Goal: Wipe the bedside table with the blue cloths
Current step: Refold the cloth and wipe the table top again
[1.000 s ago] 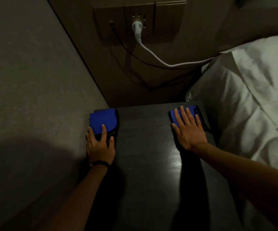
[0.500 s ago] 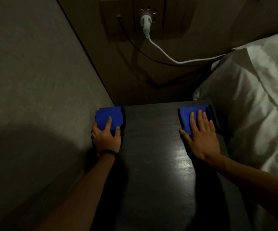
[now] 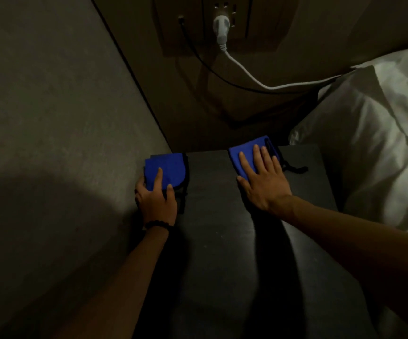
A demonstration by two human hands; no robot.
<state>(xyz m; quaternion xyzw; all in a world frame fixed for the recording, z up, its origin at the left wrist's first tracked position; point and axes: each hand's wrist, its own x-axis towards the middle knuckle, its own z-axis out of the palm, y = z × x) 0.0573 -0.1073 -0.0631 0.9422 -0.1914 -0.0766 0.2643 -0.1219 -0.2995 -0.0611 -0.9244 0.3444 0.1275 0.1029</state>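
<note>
The dark bedside table (image 3: 217,241) fills the middle of the head view. A folded blue cloth (image 3: 168,167) with a black edge lies at its far left corner, by the wall. My left hand (image 3: 156,201) grips the near edge of that cloth, thumb on the wall side and fingers on top. A second blue cloth (image 3: 244,152) lies near the far edge, right of centre. My right hand (image 3: 264,179) presses flat on it with fingers spread, hiding its near half. A black cord (image 3: 293,168) trails from this cloth to the right.
A grey wall (image 3: 63,118) runs along the table's left side. Behind the table a wall socket holds a white plug (image 3: 221,28) whose white cable (image 3: 259,81) runs right beside a black cable. A white pillow (image 3: 374,148) and bedding press against the table's right edge.
My right hand has slid its cloth left from the table's right edge toward the middle. My left hand has stayed on its cloth at the left corner.
</note>
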